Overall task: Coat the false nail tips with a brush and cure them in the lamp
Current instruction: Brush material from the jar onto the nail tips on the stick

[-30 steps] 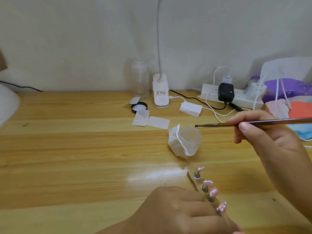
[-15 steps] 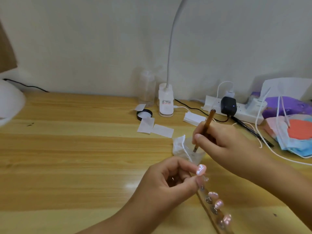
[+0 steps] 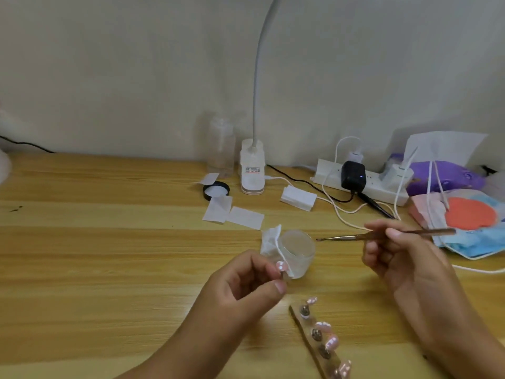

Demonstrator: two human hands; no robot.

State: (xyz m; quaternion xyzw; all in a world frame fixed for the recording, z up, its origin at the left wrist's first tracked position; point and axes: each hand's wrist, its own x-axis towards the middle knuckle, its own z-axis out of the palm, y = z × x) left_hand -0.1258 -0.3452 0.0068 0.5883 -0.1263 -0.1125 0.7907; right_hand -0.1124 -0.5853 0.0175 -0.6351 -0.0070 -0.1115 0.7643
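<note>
- We're pinching one nail tip between the thumb and forefinger of the left hand, holding it up off the table just in front of the jar. We reckon that is so the brush can get at its face.
- The right hand is gripping the brush pen-fashion, with its fingers curled round the handle. The bristles are pointing left and hovering just beside the jar, apart from the pinched tip.
- The jar is sitting between both hands, within easy dipping range. A tissue is bunched against its left side, probably for wiping the bristles.
- The strip is lying near the front edge by the right forearm. It is propping the waiting tips up on small stands, apart from one another, so that wet coats don't touch, we'd guess.
- We're counting five tips: one in the left hand and four on the strip. There is one brush, one jar and one strip.
- Behind the jar we're seeing two paper squares and one black lid.
- A white blur at the far left edge may be the curing lamp, but we can't tell. We're judging the coating as just under way and the curing as not yet begun.
</note>
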